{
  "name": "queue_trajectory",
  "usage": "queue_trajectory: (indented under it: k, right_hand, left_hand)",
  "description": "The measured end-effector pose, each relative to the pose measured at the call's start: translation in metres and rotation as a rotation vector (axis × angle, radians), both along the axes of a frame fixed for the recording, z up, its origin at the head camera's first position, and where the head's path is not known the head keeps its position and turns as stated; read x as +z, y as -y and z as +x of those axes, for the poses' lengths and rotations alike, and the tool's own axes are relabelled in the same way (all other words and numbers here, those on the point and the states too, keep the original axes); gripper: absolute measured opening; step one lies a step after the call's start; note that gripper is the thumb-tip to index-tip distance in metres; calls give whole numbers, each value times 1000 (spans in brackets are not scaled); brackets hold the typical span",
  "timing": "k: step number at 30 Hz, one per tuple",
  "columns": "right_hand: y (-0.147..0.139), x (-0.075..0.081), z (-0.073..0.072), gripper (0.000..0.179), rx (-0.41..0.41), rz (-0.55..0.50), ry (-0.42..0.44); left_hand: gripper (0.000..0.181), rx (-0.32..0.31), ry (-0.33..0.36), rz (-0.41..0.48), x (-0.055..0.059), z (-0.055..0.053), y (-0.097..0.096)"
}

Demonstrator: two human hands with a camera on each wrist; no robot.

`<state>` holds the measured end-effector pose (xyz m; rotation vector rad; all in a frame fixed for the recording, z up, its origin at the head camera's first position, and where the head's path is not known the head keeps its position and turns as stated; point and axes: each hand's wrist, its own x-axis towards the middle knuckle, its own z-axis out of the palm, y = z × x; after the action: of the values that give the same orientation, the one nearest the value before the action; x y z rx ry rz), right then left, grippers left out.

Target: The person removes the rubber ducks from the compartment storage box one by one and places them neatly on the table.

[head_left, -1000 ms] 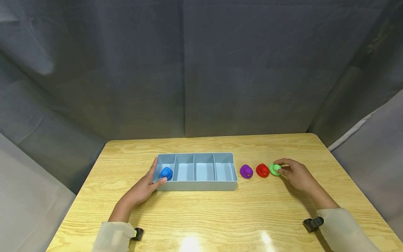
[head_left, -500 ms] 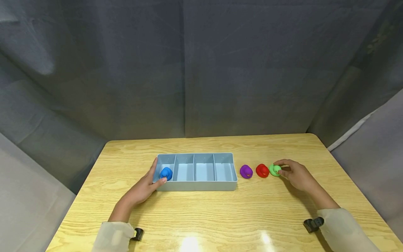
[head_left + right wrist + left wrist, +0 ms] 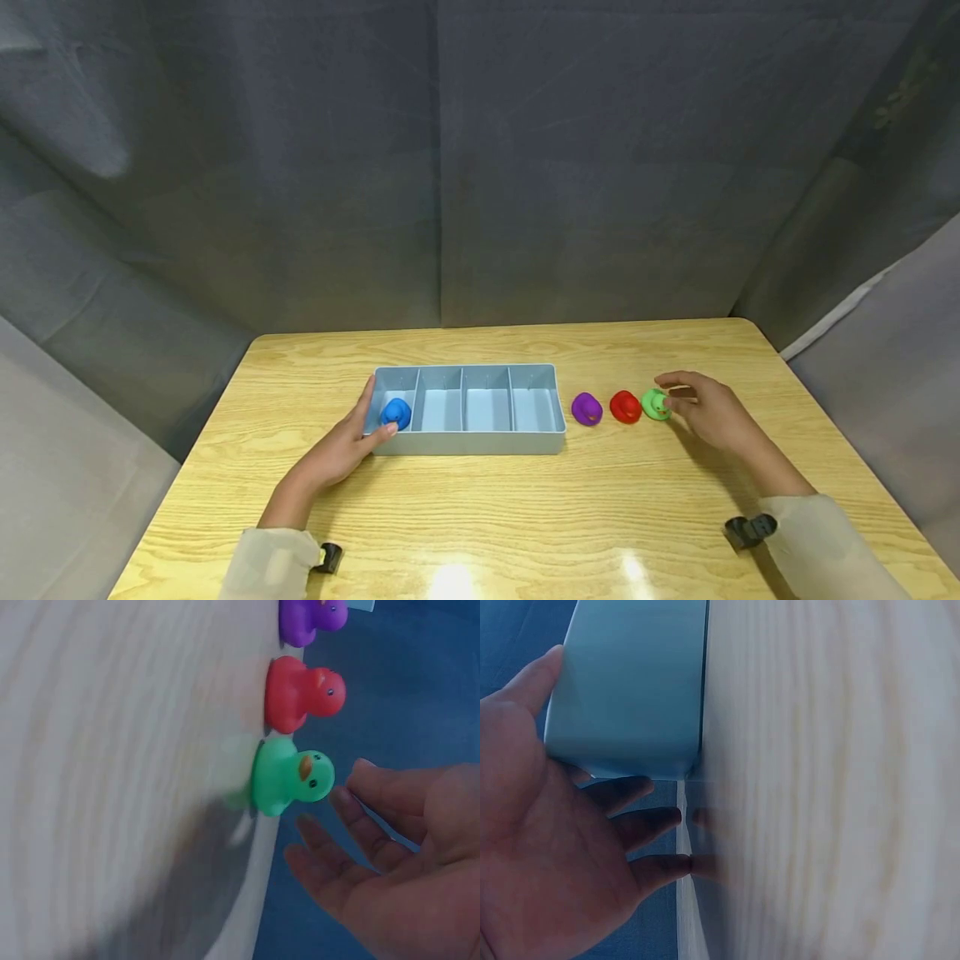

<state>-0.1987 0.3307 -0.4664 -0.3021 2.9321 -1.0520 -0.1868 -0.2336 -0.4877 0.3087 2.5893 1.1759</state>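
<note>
My left hand point(image 3: 341, 447) rests against the left end of a light blue compartment tray point(image 3: 468, 442), thumb over its front corner and fingers along the end wall. In the left wrist view, the fingers of this hand point(image 3: 559, 825) are extended and spread beside the tray point(image 3: 634, 682). A blue rubber duck point(image 3: 396, 413) sits in the leftmost compartment. At the right, my right hand point(image 3: 705, 408) hovers beside a green rubber duck point(image 3: 654, 404) on the table. In the right wrist view, its loosely bent fingers are apart from the green duck point(image 3: 285, 778) and hold nothing.
A red rubber duck point(image 3: 626, 407) and a purple one point(image 3: 587, 409) stand in a row between the tray and the green duck. The wooden table point(image 3: 480, 508) ends at dark curtains point(image 3: 480, 208) behind, with pale fabric point(image 3: 900, 350) on the right.
My right hand has let go of the green duck and drawn back slightly to the right, its fingers spreading. The left hand and the tray have not moved.
</note>
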Motion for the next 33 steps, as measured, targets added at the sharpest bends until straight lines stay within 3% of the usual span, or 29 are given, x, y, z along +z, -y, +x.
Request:
queue_trajectory:
  k: [17,33]
  right_hand:
    - [34,28,-4,40,43,-43,-48]
    - [83,40,-6,37,89,-112,-55]
  left_hand:
    - [94,0,3,11,0,0,-1]
    - [93,-4,-2,10,0,0,-2]
